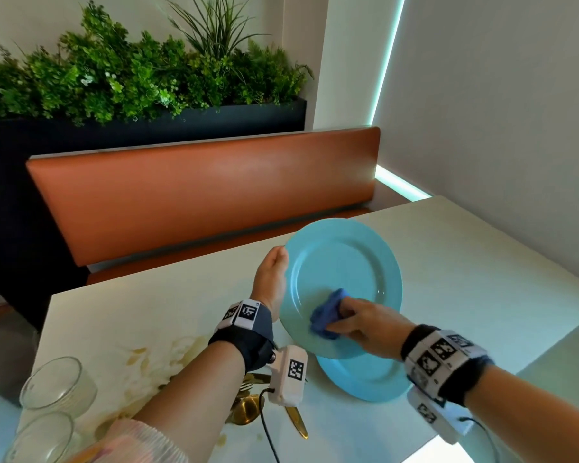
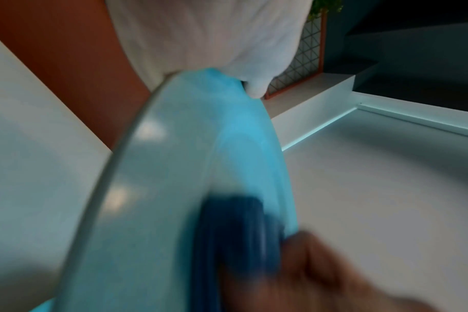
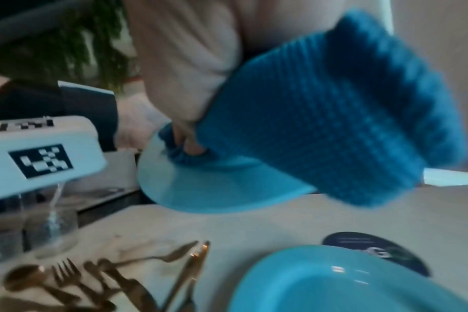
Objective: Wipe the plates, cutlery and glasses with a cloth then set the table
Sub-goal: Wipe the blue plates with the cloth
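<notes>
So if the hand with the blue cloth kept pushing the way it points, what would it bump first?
The right hand already presses the blue cloth against the tilted plate that the left hand holds, so it would probably just push harder into that plate.

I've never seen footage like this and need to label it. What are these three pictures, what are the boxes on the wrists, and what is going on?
No machine here: a person works with bare hands, wearing one camera on the head and one on each wrist. The wrist boxes are those cameras.

Head view: the left hand holds a tilted blue plate by its rim above the table. The right hand presses a blue cloth on it.

The left wrist view looks along the plate, blurred. The right wrist view shows the cloth close up.

On the table lie a second plate, gold cutlery and two glasses.
</notes>
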`<action>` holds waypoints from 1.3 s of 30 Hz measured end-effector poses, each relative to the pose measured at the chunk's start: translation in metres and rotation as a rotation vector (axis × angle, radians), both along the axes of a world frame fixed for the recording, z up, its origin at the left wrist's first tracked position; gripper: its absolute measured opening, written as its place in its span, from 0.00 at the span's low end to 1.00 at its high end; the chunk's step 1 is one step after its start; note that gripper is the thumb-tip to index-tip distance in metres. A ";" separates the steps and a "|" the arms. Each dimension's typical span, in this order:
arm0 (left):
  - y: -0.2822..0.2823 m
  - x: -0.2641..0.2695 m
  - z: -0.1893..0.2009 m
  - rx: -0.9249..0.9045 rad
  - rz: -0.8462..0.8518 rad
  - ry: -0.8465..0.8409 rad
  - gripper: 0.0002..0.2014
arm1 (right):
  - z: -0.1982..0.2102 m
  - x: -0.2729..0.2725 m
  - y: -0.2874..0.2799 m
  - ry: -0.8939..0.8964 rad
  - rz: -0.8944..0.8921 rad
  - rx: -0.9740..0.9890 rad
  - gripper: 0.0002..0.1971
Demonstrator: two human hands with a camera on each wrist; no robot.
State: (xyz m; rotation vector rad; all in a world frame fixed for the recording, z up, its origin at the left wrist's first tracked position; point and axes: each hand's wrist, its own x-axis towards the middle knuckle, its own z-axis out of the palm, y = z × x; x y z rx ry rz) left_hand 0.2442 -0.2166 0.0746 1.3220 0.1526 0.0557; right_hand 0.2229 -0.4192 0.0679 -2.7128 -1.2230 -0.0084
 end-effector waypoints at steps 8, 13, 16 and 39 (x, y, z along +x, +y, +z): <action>-0.018 0.002 0.002 0.060 -0.062 -0.062 0.14 | 0.019 0.035 0.023 -0.280 -0.389 0.543 0.12; -0.006 0.005 0.006 0.029 -0.031 -0.080 0.13 | -0.024 -0.019 0.030 -0.062 -0.037 0.373 0.14; 0.012 0.005 0.000 0.043 -0.021 -0.069 0.13 | -0.033 -0.016 -0.021 0.021 -0.015 0.254 0.09; -0.021 -0.006 -0.003 0.059 -0.081 -0.068 0.15 | 0.025 0.020 0.042 -0.101 -0.228 0.371 0.19</action>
